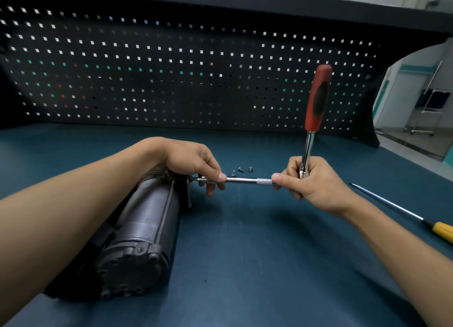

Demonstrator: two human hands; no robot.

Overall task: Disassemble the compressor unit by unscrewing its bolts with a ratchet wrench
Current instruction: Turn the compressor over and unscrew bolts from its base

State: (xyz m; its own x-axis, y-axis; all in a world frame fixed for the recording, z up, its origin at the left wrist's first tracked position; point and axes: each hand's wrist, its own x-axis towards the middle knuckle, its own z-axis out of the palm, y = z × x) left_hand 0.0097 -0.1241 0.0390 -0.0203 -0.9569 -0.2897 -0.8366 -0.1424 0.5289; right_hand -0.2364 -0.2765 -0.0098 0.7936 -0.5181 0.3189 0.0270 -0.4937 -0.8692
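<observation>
Lying on its side at the left of the teal bench mat, the compressor unit is showing its bolted end cap toward the viewer, with its far end sitting under the left hand.

- Left hand: resting on the unit's far end. Thumb and forefinger are pinching the extension bar close to the bit, which is meeting a fastener on the far bracket. Whether the bit is fully seated cannot be told.
- Right hand: fingers are curling round the ratchet wrench at its head, while thumb and forefinger are pinching the bar's knurled end. The red handle is standing nearly upright.
- Loose bolts: three, lying on the mat just beyond the bar, apart from both hands.
- Screwdriver: yellow-handled, lying at the right, well apart from the work.
- Pegboard: standing behind the bench.

Step, as judged: a bolt at the far end is being loosened.

Risks, as judged:
- The bar is running long and level, so any tilt off the bolt's axis is likely to make the bit slip and round the head.
- The round body is lying unclamped, with only the left hand bracing it, so a hard swing of the handle may roll it.
- The loose bolts are sitting near the bar, where a moving hand could scatter them.
</observation>
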